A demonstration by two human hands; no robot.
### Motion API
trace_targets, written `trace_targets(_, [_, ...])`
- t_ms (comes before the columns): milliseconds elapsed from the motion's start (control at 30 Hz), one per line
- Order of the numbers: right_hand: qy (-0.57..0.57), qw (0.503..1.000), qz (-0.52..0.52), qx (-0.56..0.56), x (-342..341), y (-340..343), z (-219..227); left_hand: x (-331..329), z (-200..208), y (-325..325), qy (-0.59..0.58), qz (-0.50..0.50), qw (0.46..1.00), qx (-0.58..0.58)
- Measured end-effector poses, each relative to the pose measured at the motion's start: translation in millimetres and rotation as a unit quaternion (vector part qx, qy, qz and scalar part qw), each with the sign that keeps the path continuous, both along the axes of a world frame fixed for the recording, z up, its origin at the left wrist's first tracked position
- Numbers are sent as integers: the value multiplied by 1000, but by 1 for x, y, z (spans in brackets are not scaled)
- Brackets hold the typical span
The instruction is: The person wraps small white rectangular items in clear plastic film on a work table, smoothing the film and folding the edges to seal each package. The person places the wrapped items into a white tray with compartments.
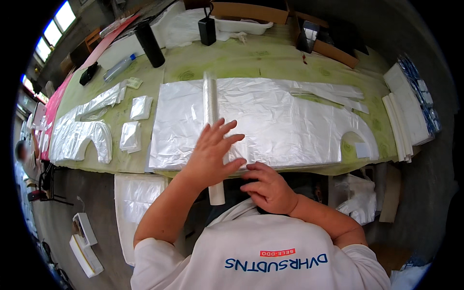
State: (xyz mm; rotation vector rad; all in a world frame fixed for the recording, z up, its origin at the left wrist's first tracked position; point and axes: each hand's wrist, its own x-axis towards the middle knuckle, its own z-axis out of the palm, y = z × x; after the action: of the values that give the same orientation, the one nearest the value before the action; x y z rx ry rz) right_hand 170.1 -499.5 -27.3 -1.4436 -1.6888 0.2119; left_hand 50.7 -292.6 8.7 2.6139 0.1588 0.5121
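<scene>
A stack of thin, shiny white plastic sheets (275, 121), cut with a curved notch and long straps at the right like aprons, lies flat before me. A slim whitish roll (210, 99) lies across it, its near end sticking out past the table edge; its far end is blurred. My left hand (212, 150) is over the roll, fingers spread; I cannot tell whether the palm presses on it. By the table's front edge is my right hand (268, 188), its fingers loosely curled and apart, with nothing visible in them.
Left on the green-patterned table cover (270, 60) lie a folded plastic apron (82, 135) and small folded packets (130, 136). Behind stand a black cylinder (150, 44), a black box-shaped object (207, 31) and open cartons (333, 52). White packs (411, 101) line the right end.
</scene>
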Motion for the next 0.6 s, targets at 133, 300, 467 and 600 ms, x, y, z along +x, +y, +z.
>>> trace_targets(133, [2, 1000, 8, 0, 2, -2, -1, -34, -14, 27, 132, 78, 988, 8])
trace_targets(300, [44, 998, -45, -7, 8, -19, -16, -68, -9, 48, 8, 255, 967, 4])
trace_targets(467, [32, 999, -8, 0, 6, -17, -9, -84, -20, 37, 181, 316, 931, 26])
trace_targets(600, [34, 999, -19, 4, 10, -23, -16, -104, -24, 55, 174, 392, 900, 78])
